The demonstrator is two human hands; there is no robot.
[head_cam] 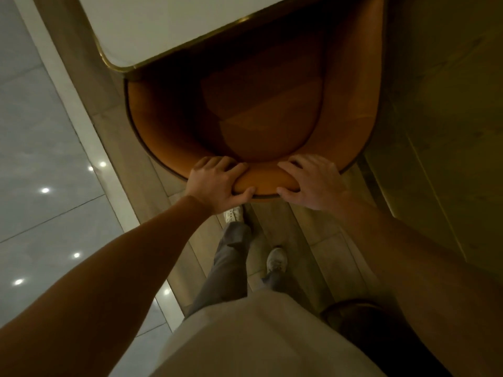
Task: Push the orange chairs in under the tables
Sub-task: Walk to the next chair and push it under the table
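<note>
1. Head view: left hand (217,183) and right hand (310,180) curl over the back rim of the orange chair (261,110).
2. Beyond the grip, its seat front seems tucked under the table (163,31), though the light is dim.
3. Pushing evenly with both hands should keep it straight.

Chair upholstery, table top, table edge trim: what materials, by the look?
Chair: smooth orange leather or vinyl, probably; soft sheen, padded rounded rim. Table top: pale, matte; stone or laminate, unclear. Edge trim: brass-toned metal, by its glossy highlight.
</note>
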